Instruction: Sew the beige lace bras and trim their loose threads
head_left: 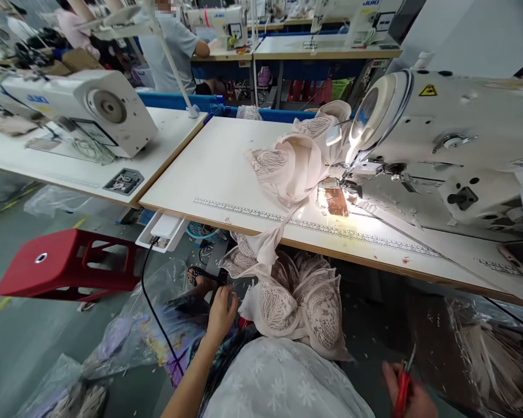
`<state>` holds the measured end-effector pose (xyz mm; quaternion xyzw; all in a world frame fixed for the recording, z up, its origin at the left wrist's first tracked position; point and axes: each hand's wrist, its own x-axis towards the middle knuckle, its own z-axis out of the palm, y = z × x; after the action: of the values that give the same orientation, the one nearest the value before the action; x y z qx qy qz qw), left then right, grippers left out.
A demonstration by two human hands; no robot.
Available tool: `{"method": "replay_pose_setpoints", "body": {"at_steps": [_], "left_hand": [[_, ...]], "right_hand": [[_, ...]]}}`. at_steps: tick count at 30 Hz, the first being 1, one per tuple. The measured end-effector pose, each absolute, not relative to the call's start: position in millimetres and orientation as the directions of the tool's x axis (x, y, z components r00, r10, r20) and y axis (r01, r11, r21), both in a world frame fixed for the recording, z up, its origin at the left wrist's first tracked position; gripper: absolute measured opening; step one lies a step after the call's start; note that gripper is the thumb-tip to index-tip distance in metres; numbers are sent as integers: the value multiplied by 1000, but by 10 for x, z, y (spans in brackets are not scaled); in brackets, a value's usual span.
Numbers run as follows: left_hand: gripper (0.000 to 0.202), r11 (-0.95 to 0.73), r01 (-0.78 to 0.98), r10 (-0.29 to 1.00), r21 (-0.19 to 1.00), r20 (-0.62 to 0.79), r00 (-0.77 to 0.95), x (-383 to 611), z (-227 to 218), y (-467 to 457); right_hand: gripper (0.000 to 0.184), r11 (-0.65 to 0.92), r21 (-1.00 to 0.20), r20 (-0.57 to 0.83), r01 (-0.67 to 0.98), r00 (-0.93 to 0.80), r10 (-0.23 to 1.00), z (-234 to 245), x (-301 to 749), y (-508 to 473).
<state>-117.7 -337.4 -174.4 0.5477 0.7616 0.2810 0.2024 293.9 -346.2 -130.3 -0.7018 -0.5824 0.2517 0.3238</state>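
My left hand [224,310] is over my lap at the left of a pile of beige lace bras [283,305]; its fingers are loosely bent, with nothing visible in them. Low at the right, my right hand [418,400] is closed around red-handled scissors [403,383], their pointed blade upward. The bras hang from the table edge onto my lap, joined by a strip to more bras [294,168] on the tabletop. Those lie left of the lit needle area of a white sewing machine [457,145]. A pale band [392,223] runs from the needle area toward the right.
A ruler scale [261,215] is printed along the white table [209,168]. Another sewing machine [91,113] stands at the left. A red stool [70,261] and plastic bags [122,331] are on the floor, with a box of beige strips [497,360] at right. A person [169,52] sits beyond.
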Motion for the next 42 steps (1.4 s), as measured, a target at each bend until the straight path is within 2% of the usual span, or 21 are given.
{"method": "replay_pose_setpoints", "body": {"at_steps": [2,4,6,7,9,10,13,16,19,21,23,27,32,36,40,42], "left_hand": [[25,196,723,951,663,53,-306,-1092,-1590,-3129],[27,149,729,956,668,90,-278,-971,-1432,-2878],[26,116,742,962,660,111,-250,-800,-1300,-2654],[27,123,758,964,641,104,-244,-701,-1253,-2558],[30,172,792,966,586,55,-251,-511,-1207,-2404],[30,200,802,966,562,26,-259,-437,-1206,-2350],[25,247,791,958,560,-21,-285,-383,-1247,-2303],[23,269,744,946,611,-22,-324,-611,-1234,-2447],[30,257,673,935,694,-2,-356,-1003,-1051,-2707],[29,177,523,933,834,27,-359,-1268,-824,-2885],[25,109,323,950,940,-2,-312,-1498,-548,-3043],[33,170,220,962,961,-114,-248,-1814,-76,-3293],[43,211,130,957,969,-177,-232,-1983,47,-3530],[40,161,61,918,985,-127,-375,-2012,50,-3669],[31,52,67,908,996,-19,-418,-1962,162,-3779],[31,26,23,903,999,-14,-430,-1920,204,-3833]], "right_hand": [[26,-67,-738,51,672,155,987,-1110,2852,-3289],[21,46,-753,73,656,14,997,-884,2610,-3028],[19,206,-765,195,610,-84,977,-669,2268,-2703],[18,281,-777,211,563,-188,959,-574,2086,-2528],[17,382,-776,275,502,-276,921,-420,1741,-2174],[17,476,-761,342,441,-351,872,-360,1588,-2004],[23,690,-633,478,352,-524,705,-252,1228,-1566],[25,787,-521,471,331,-658,588,-248,1001,-1293],[18,865,-361,460,348,-741,490,-313,845,-1184],[11,891,-287,483,351,-751,451,-355,753,-1166],[9,900,-271,509,340,-743,434,-373,668,-1160],[13,919,-243,539,311,-744,394,-324,543,-1124],[14,942,-239,514,234,-793,327,-202,396,-1090],[14,939,-341,502,52,-834,228,-174,221,-1103],[19,892,-450,567,40,-759,320,-152,-3,-1167],[19,856,-516,585,31,-718,378,-83,-126,-1287]]}}
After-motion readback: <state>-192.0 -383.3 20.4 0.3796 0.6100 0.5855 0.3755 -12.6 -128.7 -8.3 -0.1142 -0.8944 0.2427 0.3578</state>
